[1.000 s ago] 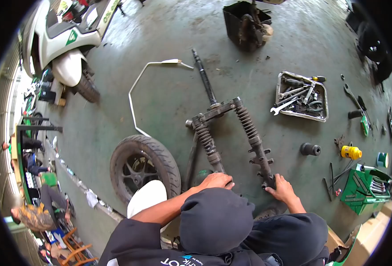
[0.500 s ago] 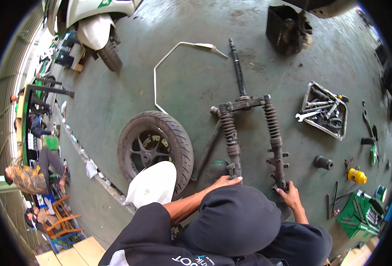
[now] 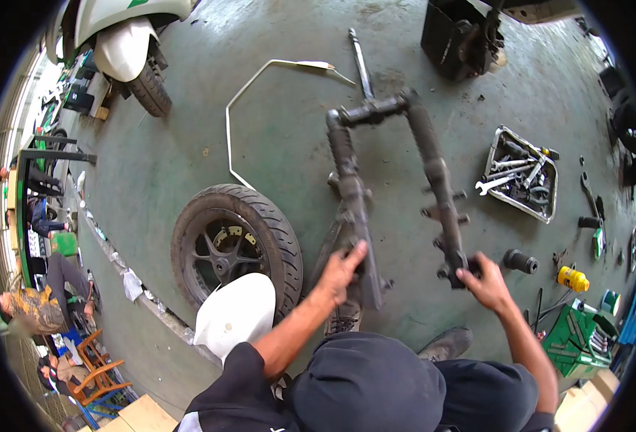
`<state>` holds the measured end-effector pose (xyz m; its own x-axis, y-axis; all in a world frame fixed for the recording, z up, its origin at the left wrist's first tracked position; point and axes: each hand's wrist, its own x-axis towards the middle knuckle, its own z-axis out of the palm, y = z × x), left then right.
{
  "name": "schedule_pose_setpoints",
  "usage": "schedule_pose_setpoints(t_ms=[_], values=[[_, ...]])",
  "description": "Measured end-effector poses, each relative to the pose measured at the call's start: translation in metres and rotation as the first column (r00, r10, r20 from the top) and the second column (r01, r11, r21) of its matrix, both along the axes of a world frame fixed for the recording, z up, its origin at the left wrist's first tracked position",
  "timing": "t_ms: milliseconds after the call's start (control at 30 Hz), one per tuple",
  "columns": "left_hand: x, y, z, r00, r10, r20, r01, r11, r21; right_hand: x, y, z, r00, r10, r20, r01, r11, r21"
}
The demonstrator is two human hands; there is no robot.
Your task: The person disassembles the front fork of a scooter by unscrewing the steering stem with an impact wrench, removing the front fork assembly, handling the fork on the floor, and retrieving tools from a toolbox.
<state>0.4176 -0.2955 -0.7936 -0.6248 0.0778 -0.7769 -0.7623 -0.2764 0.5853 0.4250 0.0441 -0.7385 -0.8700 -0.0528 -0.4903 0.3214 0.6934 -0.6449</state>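
Observation:
A motorcycle front fork [image 3: 437, 180], with two dark legs, ribbed upper sections and a long steering stem, is held in front of me, slightly blurred. My left hand [image 3: 343, 272] is closed on the lower part of its left leg. Around the bottom end of the right leg, by the axle mount, the fingers of my right hand [image 3: 485, 282] are closed. To the left stands a wheel with a black tyre [image 3: 283, 237], and a white fender [image 3: 235, 313] overlaps its lower edge.
A tray of wrenches [image 3: 501, 135] lies to the right. Nearby are a black cylindrical part [image 3: 521, 261], a yellow bottle [image 3: 573, 279] and a green toolbox [image 3: 566, 331]. A bent white strip [image 3: 228, 137] lies beyond the wheel. People sit at far left near a wooden chair [image 3: 98, 363].
The fork has moved forward, away from me, and tilted, with both hands still on it. My arms are stretched further out, and my shoes now show below.

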Motion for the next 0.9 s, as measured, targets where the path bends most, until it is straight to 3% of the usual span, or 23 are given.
schedule_pose_setpoints(t_ms=[33,100,167,233,267,300,367,433,500,533,567,633,667,733,767,800,833,867,900], values=[[-0.018,-0.006,0.001,0.997,0.044,-0.059,-0.047,0.998,-0.041,-0.022,-0.011,0.015,0.997,0.03,0.076,-0.028,0.999,-0.022],[-0.058,-0.03,0.013,1.0,0.018,0.024,-0.021,0.991,0.131,-0.057,-0.032,0.024,0.995,0.024,0.093,-0.008,0.985,-0.174],[-0.099,-0.047,0.009,0.997,0.076,0.009,-0.077,0.99,0.116,-0.087,-0.06,0.031,0.993,0.026,0.114,0.006,0.963,-0.269],[-0.14,-0.074,-0.01,0.997,0.047,-0.069,-0.053,0.995,-0.086,-0.102,-0.08,0.038,0.974,-0.032,0.225,0.155,0.82,-0.551],[-0.16,-0.09,-0.016,0.994,0.031,-0.109,-0.047,0.989,-0.142,-0.102,-0.089,0.038,0.985,-0.05,0.165,0.145,0.761,-0.632],[-0.182,-0.105,-0.021,0.989,0.013,-0.145,-0.041,0.98,-0.195,-0.1,-0.092,0.036,0.998,-0.031,0.058,0.061,0.755,-0.653],[-0.223,-0.13,-0.011,0.983,-0.062,-0.175,0.005,0.95,-0.312,-0.096,-0.083,0.046,0.987,0.139,-0.076,-0.159,0.848,-0.506],[-0.266,-0.155,-0.002,0.973,-0.091,-0.21,-0.011,0.899,-0.438,-0.08,-0.063,0.028,0.989,0.145,0.013,-0.129,0.912,-0.389],[-0.308,-0.185,0.002,0.931,-0.245,-0.27,0.002,0.744,-0.668,-0.061,-0.029,0.005,0.987,0.108,0.117,-0.074,0.962,-0.261],[-0.326,-0.195,-0.005,0.876,-0.411,-0.253,-0.11,0.342,-0.933,-0.05,-0.011,-0.005,0.981,0.078,0.178,-0.042,0.98,-0.196],[-0.339,-0.209,-0.012,0.824,-0.545,-0.153,-0.263,-0.129,-0.956,-0.041,-0.003,-0.013,0.97,0.046,0.239,-0.015,0.991,-0.13],[-0.366,-0.242,-0.023,0.844,-0.514,-0.153,-0.258,-0.139,-0.956,-0.038,0.006,-0.016,0.959,0.015,0.284,0.005,0.997,-0.071],[-0.354,-0.232,-0.005,0.776,-0.628,-0.056,-0.246,-0.219,-0.944,-0.034,0.018,-0.015,0.952,-0.038,0.304,0.047,0.999,-0.022],[-0.312,-0.203,0.012,0.486,-0.874,-0.014,-0.458,-0.24,-0.856,-0.037,0.011,-0.006,0.978,-0.034,0.204,0.039,0.999,-0.016],[-0.284,-0.18,0.029,0.461,-0.886,-0.044,-0.256,-0.085,-0.963,-0.042,0.01,-0.009,0.97,-0.037,0.24,0.053,0.997,-0.063],[-0.257,-0.157,0.044,0.404,-0.912,-0.065,-0.001,0.071,-0.997,-0.049,0.004,-0.015,0.976,0.049,0.212,-0.048,0.999,-0.01],[-0.236,-0.159,0.019,0.364,-0.928,-0.079,0.085,0.118,-0.989,-0.055,-0.004,-0.013,0.978,0.073,0.193,-0.077,0.997,0.012],[-0.2,-0.125,0.038,0.36,-0.932,0.04,0.314,0.081,-0.946,-0.06,-0.009,-0.021,0.981,0.106,0.165,-0.111,0.994,0.023],[-0.181,-0.137,0.004,0.327,-0.93,0.168,0.49,0.015,-0.872,-0.063,-0.016,-0.015,0.985,0.117,0.124,-0.118,0.993,0.004]])
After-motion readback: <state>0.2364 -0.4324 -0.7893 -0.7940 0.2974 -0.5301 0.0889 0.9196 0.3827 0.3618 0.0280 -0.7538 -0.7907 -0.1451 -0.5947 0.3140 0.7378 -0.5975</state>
